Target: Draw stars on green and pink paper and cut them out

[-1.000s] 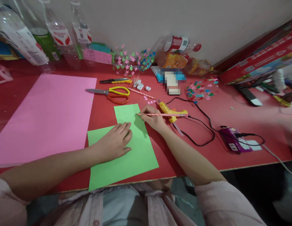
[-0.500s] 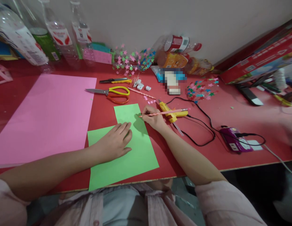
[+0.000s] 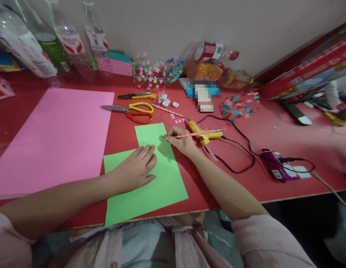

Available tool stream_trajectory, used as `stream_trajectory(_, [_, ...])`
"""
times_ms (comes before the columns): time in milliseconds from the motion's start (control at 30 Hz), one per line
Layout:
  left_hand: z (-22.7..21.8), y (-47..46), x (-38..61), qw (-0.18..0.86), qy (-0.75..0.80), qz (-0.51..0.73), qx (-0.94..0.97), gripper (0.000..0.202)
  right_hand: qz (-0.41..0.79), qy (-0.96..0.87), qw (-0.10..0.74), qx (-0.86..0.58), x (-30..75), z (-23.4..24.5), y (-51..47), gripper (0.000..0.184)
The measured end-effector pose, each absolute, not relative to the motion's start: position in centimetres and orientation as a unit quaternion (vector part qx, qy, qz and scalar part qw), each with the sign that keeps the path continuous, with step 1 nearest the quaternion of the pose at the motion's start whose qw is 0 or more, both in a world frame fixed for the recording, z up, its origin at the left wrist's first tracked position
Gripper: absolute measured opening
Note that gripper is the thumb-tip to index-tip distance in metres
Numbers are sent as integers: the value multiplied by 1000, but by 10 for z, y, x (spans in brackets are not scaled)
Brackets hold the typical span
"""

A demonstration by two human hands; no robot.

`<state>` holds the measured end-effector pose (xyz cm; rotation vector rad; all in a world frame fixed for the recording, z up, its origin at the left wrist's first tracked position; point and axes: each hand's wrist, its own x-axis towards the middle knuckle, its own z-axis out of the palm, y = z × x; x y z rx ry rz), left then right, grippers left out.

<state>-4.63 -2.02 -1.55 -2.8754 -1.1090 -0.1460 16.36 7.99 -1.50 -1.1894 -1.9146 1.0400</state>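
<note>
An L-shaped sheet of green paper [image 3: 162,178] lies on the red table near its front edge. My left hand [image 3: 138,167] rests flat on it, fingers stretched out. In my right hand [image 3: 182,141] is a pink pencil [image 3: 202,132], pinched between the fingers, its tip at the upper right part of the green paper. Whether the tip touches the paper is hard to make out. Just right of that hand lies a yellow glue gun [image 3: 205,132] with a clear glue stick in it.
Pink paper [image 3: 61,134] lies left, near scissors [image 3: 134,108] and a utility knife [image 3: 136,95]. Another pencil [image 3: 167,110] and small stars [image 3: 177,119] lie beyond the green paper. Bottles [image 3: 69,42] line the wall. A black cord runs to a purple power strip [image 3: 279,165] at right.
</note>
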Motion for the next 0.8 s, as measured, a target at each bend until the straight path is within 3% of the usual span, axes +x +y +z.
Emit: stream_trajectory(800, [-12, -20, -46, 39, -354, -37, -934, 53, 383, -749, 321, -436, 159, -16, 77, 10])
